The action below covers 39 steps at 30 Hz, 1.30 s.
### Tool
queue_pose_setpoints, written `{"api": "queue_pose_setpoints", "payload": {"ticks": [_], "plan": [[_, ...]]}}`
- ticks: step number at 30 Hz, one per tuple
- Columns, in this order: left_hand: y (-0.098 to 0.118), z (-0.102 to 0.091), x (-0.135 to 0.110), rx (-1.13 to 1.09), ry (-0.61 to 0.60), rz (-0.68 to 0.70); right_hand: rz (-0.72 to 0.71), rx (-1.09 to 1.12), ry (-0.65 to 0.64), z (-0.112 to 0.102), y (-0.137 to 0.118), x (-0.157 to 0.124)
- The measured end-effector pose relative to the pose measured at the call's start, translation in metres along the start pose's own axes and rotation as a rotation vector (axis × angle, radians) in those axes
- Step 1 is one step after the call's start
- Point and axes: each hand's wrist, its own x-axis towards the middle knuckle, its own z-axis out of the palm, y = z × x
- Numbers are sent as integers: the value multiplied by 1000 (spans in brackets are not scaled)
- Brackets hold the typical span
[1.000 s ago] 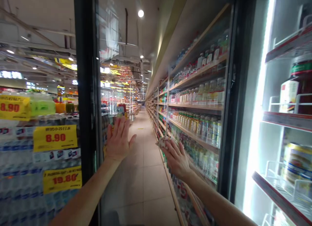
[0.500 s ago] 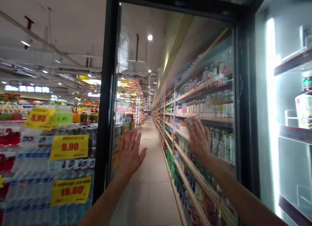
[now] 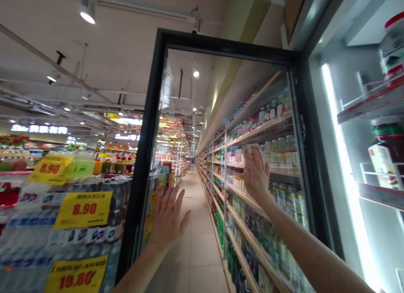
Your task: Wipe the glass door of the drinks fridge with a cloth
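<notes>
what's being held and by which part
Right hand presses a bunched cloth under its fingers against the glass door; left hand lies flat on it, holding nothing.

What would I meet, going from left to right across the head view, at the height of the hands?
Yellow price tag, black door frame, left hand, right hand holding a cloth, lit cooler shelves.

Long tiled aisle floor [image 3: 197, 246], stocked drink shelves [image 3: 217, 171] alongside, bright ceiling spotlights [image 3: 87, 15].
</notes>
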Motion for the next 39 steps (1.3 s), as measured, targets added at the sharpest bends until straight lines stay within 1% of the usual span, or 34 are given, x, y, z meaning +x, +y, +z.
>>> {"api": "queue_pose_setpoints", "payload": {"ticks": [1,2,3,4,6,7,8,9,10,11,13,14,15,16,17,19,20,21,22,23,24,25,26,27,28,29,30,33,34,35,36,37,38,39], "plan": [[-2,-1,11,2,-3,-29,113,-11,35,1,0,7],[-5,-2,23,11,-2,-72,150,-11,45,1,-5,12],[-8,-2,35,25,10,-120,103,-1,27,2,-14,13],[-12,-1,47,39,23,-160,-20,17,-13,2,-26,10],[-18,0,64,60,50,-187,-384,68,-116,1,-47,1],[-21,1,68,66,57,-180,-512,86,-144,0,-51,-2],[-22,1,70,70,62,-174,-550,89,-153,-1,-49,-2],[-23,1,71,74,66,-169,-503,84,-141,-2,-41,2],[-22,1,70,77,68,-168,-372,69,-109,-3,-29,10],[-22,-1,68,81,68,-170,-188,52,-69,-5,-15,21],[-19,-3,66,91,67,-167,187,45,71,-5,6,44],[-19,-5,65,97,68,-169,292,49,113,-5,9,53],[-18,-6,65,102,72,-171,320,56,131,-4,5,58],[-18,-6,65,106,74,-172,264,65,117,-3,-3,59],[-18,-7,65,108,78,-172,131,77,76,-1,-15,56],[-19,-6,66,112,81,-172,-244,101,-40,0,-37,48],[-20,-5,65,115,80,-172,-392,106,-91,-1,-42,44],[-20,-4,65,117,79,-173,-461,103,-127,-2,-41,44],[-21,-4,65,120,77,-174,-429,93,-136,-5,-34,46],[-21,-3,64,123,77,-175,-287,79,-116,-8,-22,52],[-21,-2,64,123,74,-175,-74,57,-79,-11,-8,60],[-21,-2,64,122,69,-177,184,44,-15,-13,5,68],[-21,-2,63,119,68,-179,381,33,36,-15,15,75],[-20,-2,63,114,67,-181,498,29,70,-15,19,79],[-20,-2,64,108,66,-183,513,32,79,-14,17,80],[-20,-2,64,104,66,-184,427,41,62,-12,9,76],[-20,-2,64,100,67,-182,264,55,24,-10,-4,70],[-20,-2,64,91,61,-180,-387,104,-129,-2,-44,47],[-21,-2,64,84,59,-180,-530,110,-160,0,-51,44],[-21,-2,64,77,57,-179,-574,105,-164,2,-52,44],[-22,-2,64,70,54,-180,-512,91,-140,2,-50,46],[-22,-3,64,64,50,-180,-362,70,-92,2,-44,51],[-22,-3,64,60,43,-179,-173,48,-36,2,-38,55],[-22,-3,64,58,39,-180,-14,31,12,1,-32,57]]}}
